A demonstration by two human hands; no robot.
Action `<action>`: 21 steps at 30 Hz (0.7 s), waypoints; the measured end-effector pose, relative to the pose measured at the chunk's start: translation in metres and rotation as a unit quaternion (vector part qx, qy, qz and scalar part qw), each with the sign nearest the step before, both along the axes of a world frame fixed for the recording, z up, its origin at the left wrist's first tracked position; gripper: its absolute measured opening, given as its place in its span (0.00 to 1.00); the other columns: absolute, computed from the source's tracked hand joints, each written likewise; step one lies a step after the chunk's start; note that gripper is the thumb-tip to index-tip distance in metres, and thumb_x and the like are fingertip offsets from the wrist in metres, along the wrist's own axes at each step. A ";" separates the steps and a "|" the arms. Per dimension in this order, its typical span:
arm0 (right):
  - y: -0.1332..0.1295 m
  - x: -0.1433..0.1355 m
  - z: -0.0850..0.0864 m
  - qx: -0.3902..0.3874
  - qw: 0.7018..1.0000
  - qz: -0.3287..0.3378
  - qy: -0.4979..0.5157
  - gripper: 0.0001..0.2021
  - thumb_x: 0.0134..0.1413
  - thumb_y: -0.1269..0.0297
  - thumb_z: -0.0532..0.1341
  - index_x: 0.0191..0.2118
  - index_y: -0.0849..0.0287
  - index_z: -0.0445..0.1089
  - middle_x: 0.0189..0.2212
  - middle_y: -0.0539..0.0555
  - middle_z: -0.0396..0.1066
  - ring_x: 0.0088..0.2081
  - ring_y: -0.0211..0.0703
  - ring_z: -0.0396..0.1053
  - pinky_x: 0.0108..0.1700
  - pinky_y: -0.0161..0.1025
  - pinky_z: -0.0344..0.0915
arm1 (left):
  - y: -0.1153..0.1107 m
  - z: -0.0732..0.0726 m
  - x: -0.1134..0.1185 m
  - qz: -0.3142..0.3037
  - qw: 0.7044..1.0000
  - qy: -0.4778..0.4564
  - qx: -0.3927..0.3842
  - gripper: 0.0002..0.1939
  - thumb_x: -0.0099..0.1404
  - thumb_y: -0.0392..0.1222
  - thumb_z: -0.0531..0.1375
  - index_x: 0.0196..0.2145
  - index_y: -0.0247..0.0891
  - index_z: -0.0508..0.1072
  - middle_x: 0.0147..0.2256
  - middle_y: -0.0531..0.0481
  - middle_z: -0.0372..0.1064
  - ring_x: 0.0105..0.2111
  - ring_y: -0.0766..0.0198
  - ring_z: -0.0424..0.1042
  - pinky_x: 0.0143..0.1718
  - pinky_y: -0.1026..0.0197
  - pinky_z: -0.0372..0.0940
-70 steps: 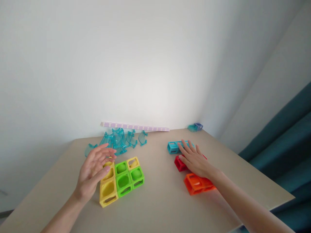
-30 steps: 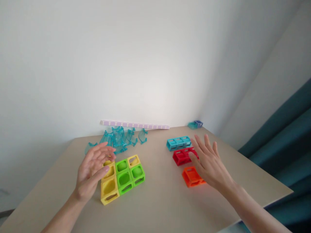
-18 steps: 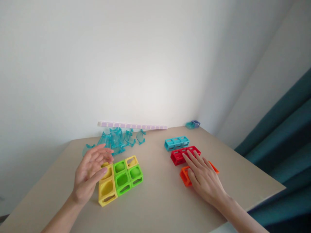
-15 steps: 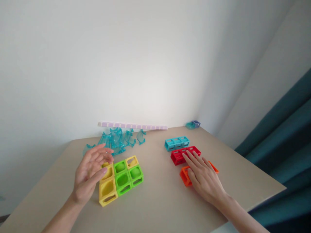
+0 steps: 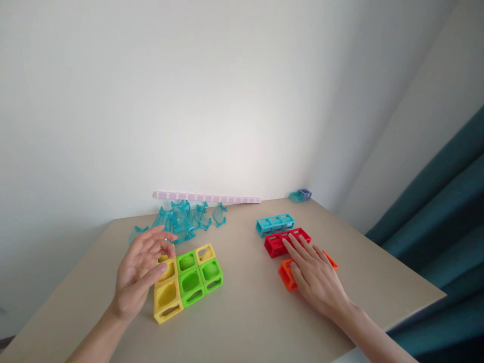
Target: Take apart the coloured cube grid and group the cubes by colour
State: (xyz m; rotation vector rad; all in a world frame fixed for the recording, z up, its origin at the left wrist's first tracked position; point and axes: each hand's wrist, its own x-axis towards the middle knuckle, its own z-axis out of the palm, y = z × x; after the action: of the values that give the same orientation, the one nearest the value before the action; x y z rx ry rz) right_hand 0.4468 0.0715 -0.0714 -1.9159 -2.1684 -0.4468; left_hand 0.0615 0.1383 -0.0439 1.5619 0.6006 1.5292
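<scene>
My left hand hovers by the left side of a yellow and green block of joined toy cubes, fingers curved and apart with nothing in them. Its fingers hide part of the yellow cubes. My right hand lies spread and palm down over an orange row of cubes, covering most of it. The fingertips reach onto a red row of cubes. Just behind the red row sits a light blue row of cubes.
Clear teal curved pieces lie piled at the back left. A long lilac strip runs along the wall. In the far right corner are a small dark blue cube and a teal piece. A curtain hangs beyond the right edge.
My right hand has shifted slightly left, and the red and orange rows have slid a little left with it. The left hand has barely moved.
</scene>
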 end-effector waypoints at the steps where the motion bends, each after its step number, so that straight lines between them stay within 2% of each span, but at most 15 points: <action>1: 0.001 0.000 0.000 0.003 1.000 -0.001 -0.001 0.26 0.64 0.62 0.46 0.66 0.54 0.52 0.66 0.55 0.48 0.65 0.57 0.48 0.61 0.61 0.53 | 0.000 0.000 0.000 0.001 1.000 0.000 0.001 0.27 0.60 0.37 0.61 0.56 0.40 0.61 0.45 0.40 0.66 0.35 0.58 0.67 0.39 0.53 0.63; 15: 0.004 0.008 -0.006 0.007 1.000 0.019 -0.005 0.26 0.65 0.61 0.44 0.67 0.57 0.50 0.66 0.56 0.45 0.66 0.55 0.45 0.62 0.60 0.51 | -0.001 0.001 -0.001 -0.001 1.000 -0.005 0.001 0.27 0.59 0.37 0.62 0.56 0.39 0.62 0.45 0.40 0.65 0.35 0.59 0.67 0.39 0.54 0.63; 18: 0.007 0.010 -0.007 0.007 0.999 0.030 0.022 0.26 0.65 0.60 0.45 0.67 0.57 0.49 0.67 0.57 0.45 0.66 0.55 0.45 0.63 0.61 0.50 | -0.001 0.001 0.000 0.002 1.000 -0.006 0.000 0.26 0.59 0.37 0.62 0.55 0.39 0.63 0.45 0.40 0.65 0.35 0.59 0.67 0.39 0.54 0.63; 21: 0.001 0.008 0.007 0.054 0.992 0.040 0.103 0.25 0.66 0.58 0.46 0.65 0.58 0.54 0.65 0.59 0.53 0.66 0.57 0.48 0.62 0.60 0.52 | -0.001 0.002 0.001 0.005 1.000 -0.007 0.007 0.25 0.59 0.37 0.62 0.55 0.40 0.64 0.45 0.40 0.66 0.35 0.59 0.67 0.39 0.54 0.63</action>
State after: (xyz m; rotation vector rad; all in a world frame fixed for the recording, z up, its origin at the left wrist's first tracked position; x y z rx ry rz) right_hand 0.4544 0.0725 -0.0647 -1.7288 -2.0361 -0.3282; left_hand 0.0624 0.1369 -0.0415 1.5600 0.5911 1.5541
